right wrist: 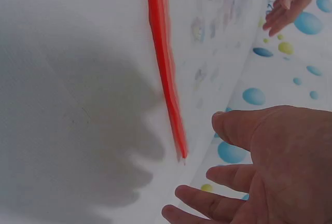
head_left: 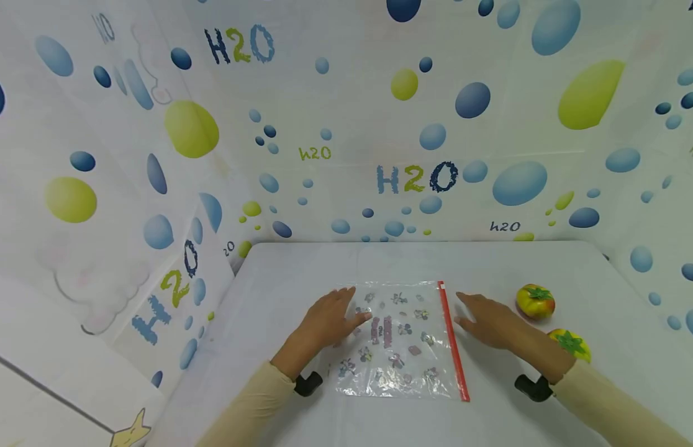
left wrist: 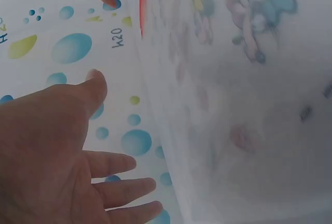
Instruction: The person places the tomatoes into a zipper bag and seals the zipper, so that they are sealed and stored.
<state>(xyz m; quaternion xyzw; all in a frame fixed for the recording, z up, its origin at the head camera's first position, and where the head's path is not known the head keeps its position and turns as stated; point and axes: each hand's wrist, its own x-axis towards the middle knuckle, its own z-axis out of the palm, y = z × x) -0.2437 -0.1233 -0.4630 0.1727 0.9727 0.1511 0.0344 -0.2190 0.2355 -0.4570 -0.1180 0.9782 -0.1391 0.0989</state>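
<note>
A clear plastic zip bag (head_left: pixel 399 372) printed with small cartoon figures lies flat on the white table, its red zip strip (head_left: pixel 454 341) along the right side. My left hand (head_left: pixel 326 320) is over the bag's left edge, fingers spread and holding nothing. In the left wrist view, the thumb and fingers of that left hand (left wrist: pixel 57 141) are apart beside the printed bag (left wrist: pixel 249 130). Just right of the red strip is my right hand (head_left: pixel 486 320), fingers loosely extended. The right wrist view has the right hand (right wrist: pixel 280 156) with an empty palm near the red strip (right wrist: pixel 165 63).
Two yellow-red tomato-like fruits with green tops stand at the right: one fruit (head_left: pixel 535 302) beyond my right forearm, the other fruit (head_left: pixel 571 343) partly behind it. The white table (head_left: pixel 302 264) meets walls covered with a bubble-patterned sheet (head_left: pixel 346 186) at the back and sides.
</note>
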